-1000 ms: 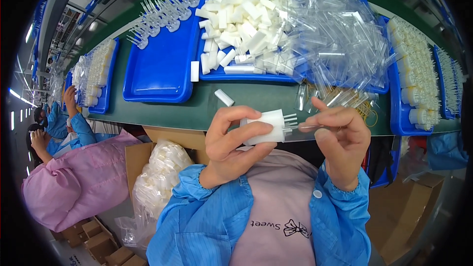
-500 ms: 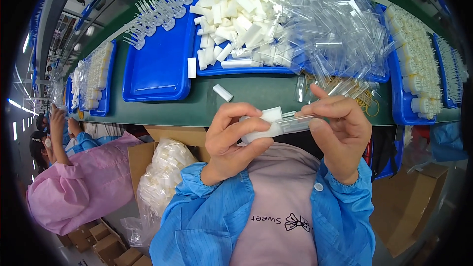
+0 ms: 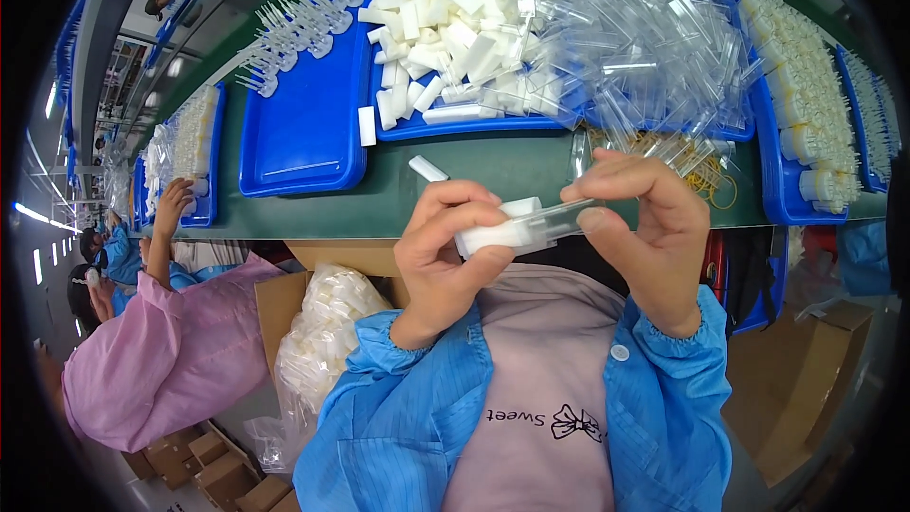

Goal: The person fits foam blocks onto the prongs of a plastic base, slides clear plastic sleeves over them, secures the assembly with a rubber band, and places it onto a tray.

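My left hand is closed around white plastic pieces, its fingers over the top and the thumb below. From their right end runs a flat clear plastic sleeve. My right hand pinches the sleeve's far end between thumb and forefinger. How the sleeve and the white pieces join is partly hidden by my left fingers. Both hands are in front of the green table's near edge. A loose white piece lies on the table just beyond my left hand.
Heaped white pieces and clear sleeves fill blue trays at the back. Another blue tray has pronged clear parts along its far side. Yellow rubber bands lie nearby. A co-worker in pink sits left, beside an open carton.
My hands have shifted slightly left and up with the pieces. Thin prongs seen beside the sleeve no longer show separately. The co-worker's raised hand has come down toward the left tray.
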Available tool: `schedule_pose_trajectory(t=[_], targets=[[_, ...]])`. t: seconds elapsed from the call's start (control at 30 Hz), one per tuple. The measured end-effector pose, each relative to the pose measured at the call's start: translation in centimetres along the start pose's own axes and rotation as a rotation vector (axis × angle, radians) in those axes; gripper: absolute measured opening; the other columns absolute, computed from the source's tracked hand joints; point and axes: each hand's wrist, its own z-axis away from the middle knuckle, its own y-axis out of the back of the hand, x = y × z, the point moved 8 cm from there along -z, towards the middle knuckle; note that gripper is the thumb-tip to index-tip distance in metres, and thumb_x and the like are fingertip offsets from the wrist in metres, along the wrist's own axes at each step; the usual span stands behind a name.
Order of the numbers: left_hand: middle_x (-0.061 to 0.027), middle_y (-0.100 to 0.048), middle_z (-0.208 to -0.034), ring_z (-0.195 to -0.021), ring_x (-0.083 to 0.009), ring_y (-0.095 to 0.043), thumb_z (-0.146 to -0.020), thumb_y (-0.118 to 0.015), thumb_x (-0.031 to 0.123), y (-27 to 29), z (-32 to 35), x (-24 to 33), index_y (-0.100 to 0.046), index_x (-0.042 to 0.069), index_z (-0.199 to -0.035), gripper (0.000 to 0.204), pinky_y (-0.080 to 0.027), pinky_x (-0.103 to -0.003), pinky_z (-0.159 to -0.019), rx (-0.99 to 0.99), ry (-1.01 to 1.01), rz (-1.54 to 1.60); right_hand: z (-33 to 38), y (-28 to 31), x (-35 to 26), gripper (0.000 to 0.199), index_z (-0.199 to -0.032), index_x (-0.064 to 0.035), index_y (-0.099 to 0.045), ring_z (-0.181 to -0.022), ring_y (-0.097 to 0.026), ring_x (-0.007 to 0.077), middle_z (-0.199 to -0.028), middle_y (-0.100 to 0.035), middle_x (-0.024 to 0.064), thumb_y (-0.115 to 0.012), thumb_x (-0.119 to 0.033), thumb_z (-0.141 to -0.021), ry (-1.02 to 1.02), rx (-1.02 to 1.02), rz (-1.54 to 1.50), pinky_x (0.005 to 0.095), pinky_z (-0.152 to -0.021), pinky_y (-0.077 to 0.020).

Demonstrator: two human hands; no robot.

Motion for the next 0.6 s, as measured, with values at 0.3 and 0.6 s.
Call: schedule_pose_trajectory(t=[0.3,0.6], targets=[[-0.0103,-0.054,-0.105,-0.094,-0.0169,-0.055,-0.070,-0.068,-0.006,-0.6,-0.4,-0.8,-0.064,0.000,-0.099,0.029,-0.046,-0.027,-0.080,-0.018,0.063,0.114,-0.4,0.9,-1.1,0.019,-0.089,-0.0004,-0.064,-0.079,-0.056,0.0182,-0.077,-0.061,0.0068,-0.072,-0.009,-0.074,0.164,0.024,0.313,0.0304,-0.072,-0.0437],[-0.0095,-0.057,-0.101,-0.090,-0.0157,-0.057,-0.072,-0.067,-0.007,-0.9,-0.4,-1.0,-0.066,-0.001,-0.098,0.027,-0.046,-0.026,-0.076,-0.032,0.063,0.033,-1.1,0.9,0.5,0.021,-0.090,0.0013,-0.064,-0.070,-0.057,0.0205,-0.077,-0.060,0.0093,-0.072,-0.008,-0.073,0.010,-0.003,0.115,0.0275,-0.064,-0.0443]])
